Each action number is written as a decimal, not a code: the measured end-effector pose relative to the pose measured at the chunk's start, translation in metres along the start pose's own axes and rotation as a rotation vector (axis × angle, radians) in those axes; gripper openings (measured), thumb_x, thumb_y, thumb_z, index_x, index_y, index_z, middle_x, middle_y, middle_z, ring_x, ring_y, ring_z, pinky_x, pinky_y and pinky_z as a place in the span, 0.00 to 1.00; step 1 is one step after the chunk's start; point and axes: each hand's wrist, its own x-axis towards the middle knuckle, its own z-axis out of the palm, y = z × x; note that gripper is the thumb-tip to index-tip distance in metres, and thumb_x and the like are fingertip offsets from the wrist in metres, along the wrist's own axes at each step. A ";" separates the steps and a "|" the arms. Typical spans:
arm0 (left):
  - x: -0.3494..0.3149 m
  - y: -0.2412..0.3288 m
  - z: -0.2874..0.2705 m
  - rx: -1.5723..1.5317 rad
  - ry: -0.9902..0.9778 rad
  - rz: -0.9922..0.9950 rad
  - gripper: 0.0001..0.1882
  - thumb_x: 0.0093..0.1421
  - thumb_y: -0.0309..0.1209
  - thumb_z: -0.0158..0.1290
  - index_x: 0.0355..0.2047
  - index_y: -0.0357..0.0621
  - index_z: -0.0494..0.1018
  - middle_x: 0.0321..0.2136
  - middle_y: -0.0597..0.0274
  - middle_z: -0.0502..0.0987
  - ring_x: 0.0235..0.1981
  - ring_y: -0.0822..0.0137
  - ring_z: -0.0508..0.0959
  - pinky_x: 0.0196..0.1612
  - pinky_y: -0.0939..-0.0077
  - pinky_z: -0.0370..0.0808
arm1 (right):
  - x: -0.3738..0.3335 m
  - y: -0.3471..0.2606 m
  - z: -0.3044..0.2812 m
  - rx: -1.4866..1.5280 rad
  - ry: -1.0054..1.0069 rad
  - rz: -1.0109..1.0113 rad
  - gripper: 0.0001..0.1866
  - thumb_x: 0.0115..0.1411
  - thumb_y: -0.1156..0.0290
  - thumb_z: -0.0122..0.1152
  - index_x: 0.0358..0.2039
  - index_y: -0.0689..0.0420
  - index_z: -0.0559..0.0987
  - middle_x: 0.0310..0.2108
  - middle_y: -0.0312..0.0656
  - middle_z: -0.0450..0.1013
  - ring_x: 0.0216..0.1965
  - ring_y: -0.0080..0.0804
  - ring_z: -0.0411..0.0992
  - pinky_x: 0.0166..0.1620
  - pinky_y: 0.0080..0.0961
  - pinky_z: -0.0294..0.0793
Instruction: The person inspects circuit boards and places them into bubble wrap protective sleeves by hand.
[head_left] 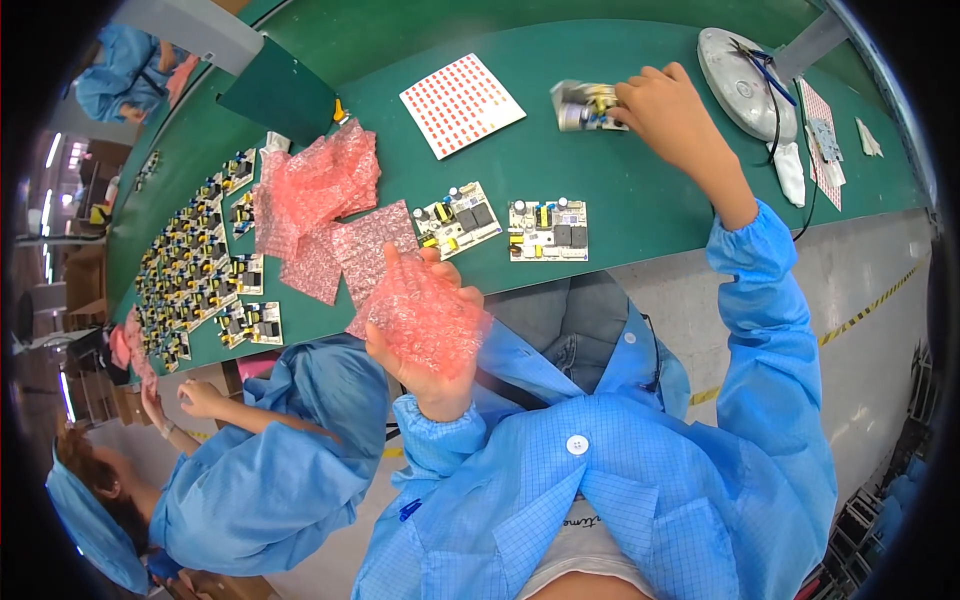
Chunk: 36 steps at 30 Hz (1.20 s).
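A pink bubble-wrap bag point(425, 318) is gripped in my left hand point(440, 385), raised in front of the bench's near edge. My right hand point(665, 110) reaches over the green bench and pinches the edge of a circuit board point(580, 107), which is blurred by motion. Between my hands, two more circuit boards lie face up near the edge: one point(460, 220) slightly turned, the other point(549, 232) squared to the edge. Left of them is a loose pile of pink bubble-wrap bags point(315, 185). Beyond the boards lies a white sheet of red stickers point(462, 105).
Many circuit boards point(190, 265) crowd the bench's left side. A pale round stand base point(740, 85) with pliers point(765, 72) sits at the right, beside another sticker sheet point(822, 140). A co-worker in blue point(270, 450) works close on my left; another person point(125, 75) is at far left.
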 end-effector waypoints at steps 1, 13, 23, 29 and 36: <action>0.000 0.000 0.000 -0.001 0.000 0.001 0.42 0.54 0.51 0.57 0.65 0.58 0.52 0.56 0.54 0.62 0.53 0.61 0.66 0.52 0.61 0.67 | -0.005 0.001 0.001 -0.029 -0.033 0.044 0.10 0.58 0.63 0.59 0.27 0.56 0.76 0.24 0.38 0.72 0.35 0.34 0.69 0.43 0.34 0.64; 0.008 -0.008 0.006 0.029 -0.003 -0.017 0.41 0.53 0.47 0.59 0.64 0.53 0.55 0.54 0.53 0.63 0.52 0.60 0.66 0.53 0.61 0.67 | -0.028 0.001 0.012 0.181 0.187 0.410 0.20 0.56 0.54 0.61 0.21 0.57 0.71 0.16 0.42 0.70 0.20 0.40 0.70 0.22 0.34 0.66; 0.009 -0.011 0.010 0.032 0.003 0.001 0.40 0.53 0.46 0.59 0.63 0.51 0.56 0.53 0.54 0.63 0.52 0.60 0.66 0.54 0.62 0.67 | -0.015 -0.006 0.014 0.101 0.062 0.139 0.13 0.56 0.63 0.61 0.29 0.59 0.71 0.24 0.45 0.71 0.27 0.43 0.73 0.28 0.36 0.71; 0.013 -0.007 0.014 -0.155 0.057 0.016 0.41 0.53 0.59 0.56 0.61 0.52 0.60 0.58 0.53 0.63 0.57 0.57 0.63 0.61 0.54 0.58 | -0.051 -0.042 -0.017 0.304 0.091 0.000 0.09 0.54 0.71 0.61 0.33 0.61 0.72 0.29 0.44 0.69 0.32 0.43 0.71 0.32 0.36 0.71; 0.016 -0.007 0.022 -0.374 0.060 -0.141 0.42 0.51 0.61 0.56 0.60 0.50 0.62 0.57 0.49 0.61 0.56 0.51 0.62 0.60 0.54 0.60 | -0.070 -0.047 -0.014 0.625 0.122 0.276 0.10 0.52 0.74 0.65 0.33 0.62 0.74 0.26 0.42 0.69 0.26 0.34 0.70 0.30 0.30 0.70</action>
